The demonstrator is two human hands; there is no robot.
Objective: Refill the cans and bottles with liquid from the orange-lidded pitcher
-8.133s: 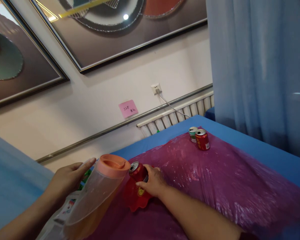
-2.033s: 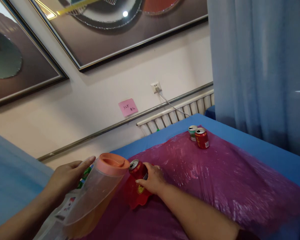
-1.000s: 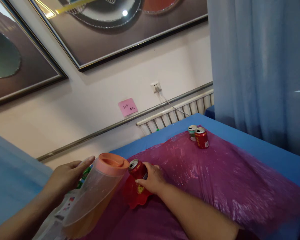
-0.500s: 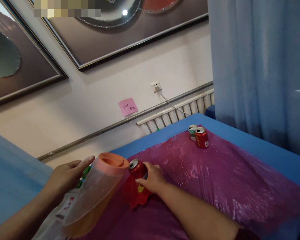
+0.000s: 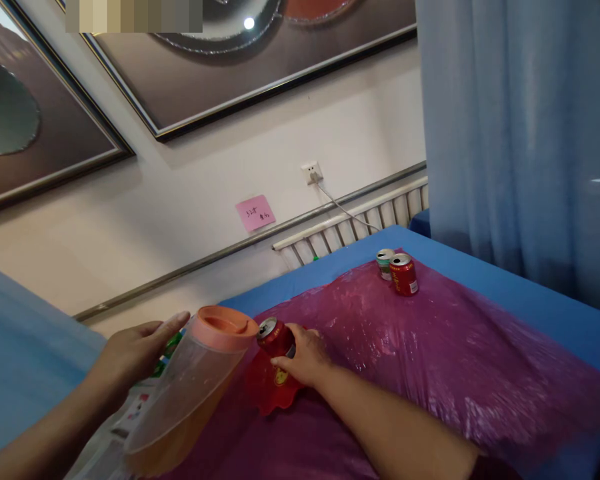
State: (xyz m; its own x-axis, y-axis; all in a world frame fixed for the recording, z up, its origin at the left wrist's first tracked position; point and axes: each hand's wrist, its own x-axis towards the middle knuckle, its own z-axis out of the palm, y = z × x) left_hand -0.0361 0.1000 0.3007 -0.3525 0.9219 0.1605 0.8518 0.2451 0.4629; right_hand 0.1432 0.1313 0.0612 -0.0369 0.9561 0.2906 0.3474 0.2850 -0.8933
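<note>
My left hand (image 5: pixel 140 343) is around the far side of a clear plastic pitcher (image 5: pixel 185 393), its thumb up near the rim and most fingers hidden. The pitcher has an orange lid (image 5: pixel 225 323), leans to the right and holds amber liquid. The lid's spout meets the top of a red can (image 5: pixel 276 339). My right hand (image 5: pixel 307 357) is closed around that can, which tilts to the left. Beneath the can lies a red scalloped piece (image 5: pixel 275 390) with a yellow mark.
Another red can (image 5: pixel 404 275) and a green-and-white can (image 5: pixel 384 265) stand on the purple plastic sheet (image 5: pixel 430 360) over a blue table (image 5: pixel 480 283). A blue curtain (image 5: pixel 520 147) hangs at right. Green items and packets lie behind the pitcher.
</note>
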